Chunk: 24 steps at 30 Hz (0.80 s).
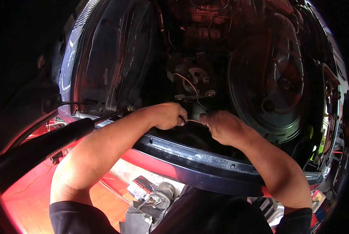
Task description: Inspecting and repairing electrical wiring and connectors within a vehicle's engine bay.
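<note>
Both my hands reach over the edge of a car's open trunk. My left hand [170, 116] is closed, its fingertips pinching one end of a thin orange wire [194, 121]. A short way to the right, my right hand [224, 127] is closed on the same wire, which spans the gap between the two hands. Beyond them a metal bracket [198, 77] with a curved slot sits in the dark trunk. Another stretch of thin wire [188, 81] hangs from it, running down toward my right hand. Shadow hides how the two stretches connect.
A round dark spare-wheel well [244, 93] lies to the right of the bracket. At left a thick black strut [46, 142] slants past my forearm. The trunk's metal sill [190, 153] runs beneath my arms. Several parts and a dark box [141, 218] lie below, near an orange-red surface [30, 199].
</note>
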Tool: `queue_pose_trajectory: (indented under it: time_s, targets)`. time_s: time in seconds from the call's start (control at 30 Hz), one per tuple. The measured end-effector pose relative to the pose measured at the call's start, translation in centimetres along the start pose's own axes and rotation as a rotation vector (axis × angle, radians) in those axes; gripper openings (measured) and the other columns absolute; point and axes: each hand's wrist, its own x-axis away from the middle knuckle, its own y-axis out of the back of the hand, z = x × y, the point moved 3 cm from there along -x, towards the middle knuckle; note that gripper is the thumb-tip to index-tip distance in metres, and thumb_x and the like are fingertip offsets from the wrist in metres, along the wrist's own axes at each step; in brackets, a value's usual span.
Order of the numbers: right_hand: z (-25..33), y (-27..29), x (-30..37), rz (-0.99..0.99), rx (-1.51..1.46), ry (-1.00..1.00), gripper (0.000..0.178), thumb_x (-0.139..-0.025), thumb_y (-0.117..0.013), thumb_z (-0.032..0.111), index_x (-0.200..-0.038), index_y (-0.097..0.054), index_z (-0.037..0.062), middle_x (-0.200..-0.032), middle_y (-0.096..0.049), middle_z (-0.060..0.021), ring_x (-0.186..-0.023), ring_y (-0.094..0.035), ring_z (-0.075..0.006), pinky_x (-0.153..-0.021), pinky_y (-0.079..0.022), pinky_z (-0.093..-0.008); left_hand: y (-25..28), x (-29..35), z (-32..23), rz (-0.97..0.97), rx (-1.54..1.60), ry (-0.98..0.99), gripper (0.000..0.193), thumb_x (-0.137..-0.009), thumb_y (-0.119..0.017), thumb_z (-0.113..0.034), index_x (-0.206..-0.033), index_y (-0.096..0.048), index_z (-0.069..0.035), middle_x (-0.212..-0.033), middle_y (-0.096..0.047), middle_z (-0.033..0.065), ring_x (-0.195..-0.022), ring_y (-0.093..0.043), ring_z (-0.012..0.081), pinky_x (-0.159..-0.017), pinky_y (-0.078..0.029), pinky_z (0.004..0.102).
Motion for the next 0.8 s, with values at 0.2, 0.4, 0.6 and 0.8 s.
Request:
queue_pose_trajectory:
  time_s: [0.2, 0.4, 0.6, 0.8]
  targets:
    - [0.6, 0.4, -0.1, 0.004, -0.006, -0.01, 0.023, -0.098, -0.055, 0.011, -0.114, -0.07, 0.0053, -0.089, -0.073, -0.0201, -0.083, -0.073, -0.0389, -0.074, -0.058, -0.0502, 0.2, -0.6, -0.1, 0.112, 0.113, 0.06, 0.023, -0.094, -0.068, -0.018, -0.106, -0.075, 0.001, -0.087, -0.073, 0.0185, -0.078, -0.071, 0.0267, -0.074, -0.055, 0.0395]
    - [0.9, 1.0, -1.0, 0.075, -0.032, -0.03, 0.017, -0.096, -0.057, 0.01, -0.102, -0.072, 0.0032, -0.09, -0.074, -0.0207, -0.087, -0.074, -0.0382, -0.077, -0.059, -0.0486, 0.1, -0.9, -0.2, 0.078, -0.082, 0.008, 0.023, -0.093, -0.066, -0.018, -0.102, -0.076, 0.001, -0.095, -0.073, 0.0246, -0.094, -0.071, 0.0402, -0.084, -0.054, 0.0461]
    - [1.6, 1.7, -1.0, 0.151, -0.024, -0.083, 0.017, -0.096, -0.058, 0.01, -0.102, -0.073, 0.0036, -0.094, -0.074, -0.0203, -0.09, -0.075, -0.0367, -0.08, -0.06, -0.0475, 0.0, -0.7, 0.1, 0.128, -0.083, 0.025, 0.023, -0.092, -0.067, -0.019, -0.104, -0.077, -0.002, -0.097, -0.073, 0.0238, -0.095, -0.07, 0.0408, -0.084, -0.053, 0.0467]
    - [0.9, 1.1, -0.5, 0.032, -0.109, -0.092, 0.01, -0.091, -0.06, 0.006, -0.092, -0.069, 0.0025, -0.084, -0.071, -0.0214, -0.083, -0.07, -0.0419, -0.073, -0.056, -0.0509, 0.8, -0.3, -0.3, 0.161, 0.079, 0.101, 0.023, -0.094, -0.067, -0.018, -0.107, -0.077, -0.001, -0.085, -0.073, 0.0199, -0.082, -0.072, 0.0303, -0.077, -0.054, 0.042]
